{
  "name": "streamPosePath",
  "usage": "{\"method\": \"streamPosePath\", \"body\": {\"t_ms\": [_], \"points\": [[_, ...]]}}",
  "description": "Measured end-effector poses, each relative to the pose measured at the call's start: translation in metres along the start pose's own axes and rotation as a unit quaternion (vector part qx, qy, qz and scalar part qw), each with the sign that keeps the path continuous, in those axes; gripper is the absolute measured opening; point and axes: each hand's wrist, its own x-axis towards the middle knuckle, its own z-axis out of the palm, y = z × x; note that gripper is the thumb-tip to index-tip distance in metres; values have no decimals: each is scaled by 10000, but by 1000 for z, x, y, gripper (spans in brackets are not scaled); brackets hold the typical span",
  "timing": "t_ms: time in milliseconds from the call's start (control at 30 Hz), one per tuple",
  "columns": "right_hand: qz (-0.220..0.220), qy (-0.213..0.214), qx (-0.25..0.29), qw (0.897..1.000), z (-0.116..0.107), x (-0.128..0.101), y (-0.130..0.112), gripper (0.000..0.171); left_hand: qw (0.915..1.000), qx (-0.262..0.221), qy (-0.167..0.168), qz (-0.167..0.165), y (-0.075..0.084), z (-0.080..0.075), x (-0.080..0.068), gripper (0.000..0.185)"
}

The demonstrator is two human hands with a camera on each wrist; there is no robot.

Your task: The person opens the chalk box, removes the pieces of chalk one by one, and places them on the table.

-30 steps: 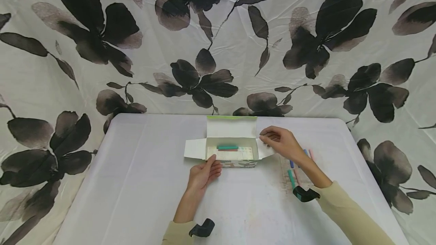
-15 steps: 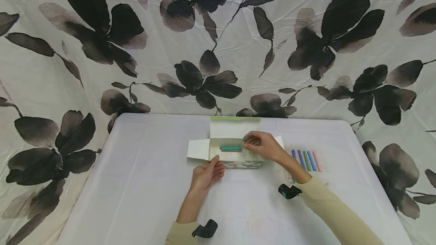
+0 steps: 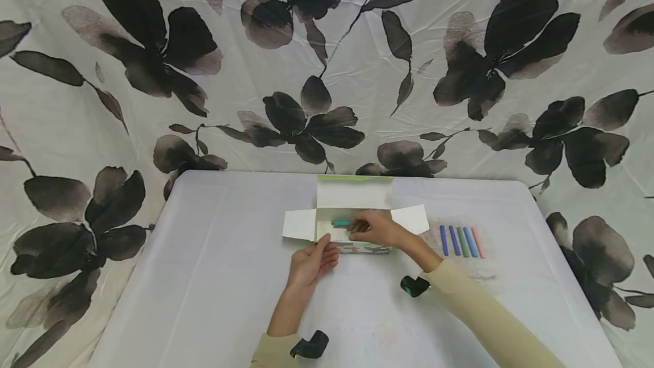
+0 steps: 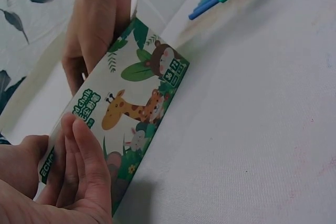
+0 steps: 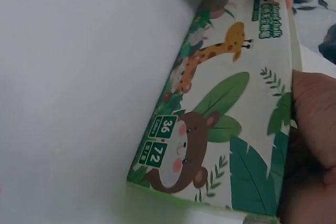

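Grip of the left hand [image 3: 305,266] is narrow, pinching the near wall of the chalk box [image 5: 226,93] at its left part, thumb at the rim, fingers flat on the printed outside. Right hand [image 3: 375,228] is curled down into the right part of the box; cannot tell if it holds a stick, fingertips hidden. Box sits mid-desk toward the far edge, lid [image 3: 355,192] up at the far side, left flap [image 3: 299,224] and right flap [image 3: 410,219] spread. Teal chalk [image 3: 340,222] lies lengthwise inside, just left of the right hand. Five chalk sticks [image 3: 462,242] lie side by side on the desk [image 3: 219,266], right of the box.

Risks, as judged: box looks like light card, so it could slide or tip if the left pinch loosens while the right hand pushes inside. A hard squeeze or a drop could snap a stick. Right sleeve [image 3: 475,305] passes near the row, so a low sweep could roll sticks away.

Head view alone shows the box inside and the whole row; the wrist views miss the contents. Right wrist view gives the readable "36 Colors" and "72" print and the left fingers astride the rim. Left wrist view shows those fingers flat against the wall.
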Motion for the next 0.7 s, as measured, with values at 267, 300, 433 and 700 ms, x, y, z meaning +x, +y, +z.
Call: {"method": "streamPosePath", "body": {"t_ms": [267,300,433,700], "points": [[255,-989,-384,9940,2,15,-4,19,9999,-106,15,-25,-1,1,-1,45],[271,-1103,-351,9929,1,16,-5,20,9999,-112,13,-19,-1,1,-2,45],[422,-1482,-141,9880,1,22,-5,22,9999,-122,-25,10,-1,1,-3,45],[462,-1651,46,9852,4,29,-4,26,9999,-118,-81,41,0,0,-1,46]]}}
